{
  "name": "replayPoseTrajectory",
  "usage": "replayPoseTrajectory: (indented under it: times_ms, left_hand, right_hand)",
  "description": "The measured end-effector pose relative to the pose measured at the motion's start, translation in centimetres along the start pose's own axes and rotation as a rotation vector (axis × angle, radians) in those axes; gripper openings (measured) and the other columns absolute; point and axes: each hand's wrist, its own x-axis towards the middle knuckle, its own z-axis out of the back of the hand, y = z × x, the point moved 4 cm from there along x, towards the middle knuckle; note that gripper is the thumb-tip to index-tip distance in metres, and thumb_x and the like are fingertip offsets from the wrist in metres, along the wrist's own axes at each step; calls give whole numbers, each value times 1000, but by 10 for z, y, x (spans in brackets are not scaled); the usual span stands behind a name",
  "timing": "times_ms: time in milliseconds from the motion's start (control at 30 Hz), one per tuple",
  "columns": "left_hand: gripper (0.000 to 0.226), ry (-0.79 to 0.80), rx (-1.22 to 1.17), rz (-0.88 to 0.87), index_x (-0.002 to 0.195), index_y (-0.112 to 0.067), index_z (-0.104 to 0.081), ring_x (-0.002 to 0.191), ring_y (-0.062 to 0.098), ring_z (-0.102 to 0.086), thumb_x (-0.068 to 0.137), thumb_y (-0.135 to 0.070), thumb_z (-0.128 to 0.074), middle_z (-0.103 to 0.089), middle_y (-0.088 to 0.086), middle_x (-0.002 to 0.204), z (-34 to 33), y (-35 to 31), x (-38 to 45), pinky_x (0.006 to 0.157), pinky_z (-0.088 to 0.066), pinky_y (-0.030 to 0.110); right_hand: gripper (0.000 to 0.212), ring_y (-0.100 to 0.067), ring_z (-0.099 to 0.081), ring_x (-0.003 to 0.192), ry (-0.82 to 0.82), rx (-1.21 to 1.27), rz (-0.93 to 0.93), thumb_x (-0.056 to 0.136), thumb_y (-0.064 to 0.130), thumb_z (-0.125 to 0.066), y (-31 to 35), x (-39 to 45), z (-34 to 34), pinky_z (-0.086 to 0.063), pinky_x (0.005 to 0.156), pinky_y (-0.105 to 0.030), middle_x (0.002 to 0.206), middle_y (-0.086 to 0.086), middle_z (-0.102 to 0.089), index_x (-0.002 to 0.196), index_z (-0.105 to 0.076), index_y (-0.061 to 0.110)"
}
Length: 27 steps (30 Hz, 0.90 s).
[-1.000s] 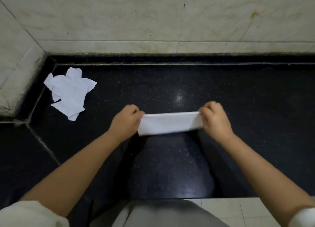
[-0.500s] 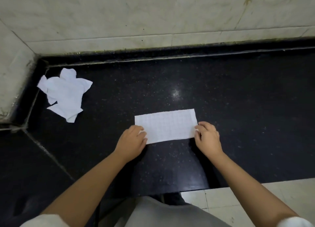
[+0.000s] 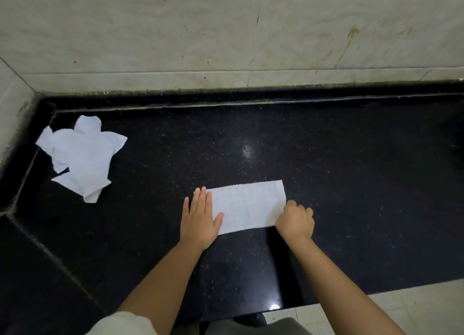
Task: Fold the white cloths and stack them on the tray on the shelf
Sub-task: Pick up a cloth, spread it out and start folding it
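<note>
Folding a white cloth (image 3: 247, 206) on the black stone shelf (image 3: 351, 184): it lies flat as a long strip, already doubled by the look of it, near the front edge & right before me. My left hand (image 3: 200, 219) presses palm-down w/ fingers spread on its left end, prob. to pin it so the strip won't slide. My right hand (image 3: 296, 220) is curled at the near right corner, fingers bunched on the edge; it looks pinched, likely ready to carry that end across for the next fold. A crumpled pile of white cloths (image 3: 80, 156) waits well apart at the far left, near the wall corner (image 3: 17, 101), untouched. No tray in view, so stacking is yet to come.
</note>
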Motion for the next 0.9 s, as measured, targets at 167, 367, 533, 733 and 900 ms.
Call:
replayPoseTrajectory:
  times_ms: [167,367,533,733,900]
  left_hand:
    - [67,-3,-11,-11,148,-9,5,146,20,11,98,-46,-20,10,6,158,1,1,0,118,8,39]
    - [61,-49,-108,-5,149,-11,-1,147,17,9,100,-41,-20,5,3,159,14,11,-3,119,5,40]
    - [54,-195,-207,110,147,-10,-20,147,18,-3,99,-33,-31,-11,6,158,25,62,-21,119,-3,41]
    - [50,-227,-243,137,143,-6,-29,147,21,-8,99,-28,-34,-19,10,156,16,93,-49,119,-5,42]
    - [50,-289,-228,120,142,-5,-32,146,23,-12,98,-27,-38,-23,11,155,14,92,-48,119,-9,42]
  right_hand:
    - [12,-18,-48,65,125,555,-176,79,1,-52,2,6,3,-36,51,-27,71,-4,-48,73,-44,7]
    - [23,-12,-43,59,78,955,-15,82,5,-54,51,-20,20,-34,51,-22,62,2,-47,63,-47,16]
    - [13,-7,-42,58,37,608,430,81,-2,-50,115,-59,-14,-39,58,-9,65,2,-49,75,-53,10]
    - [20,-32,-51,78,37,237,698,76,-4,-42,124,-75,-68,-45,69,-42,86,-20,-59,81,-61,-6]
    - [10,-28,-54,63,3,196,805,68,-9,-52,120,-70,-60,-48,57,-34,69,-15,-61,68,-60,-1]
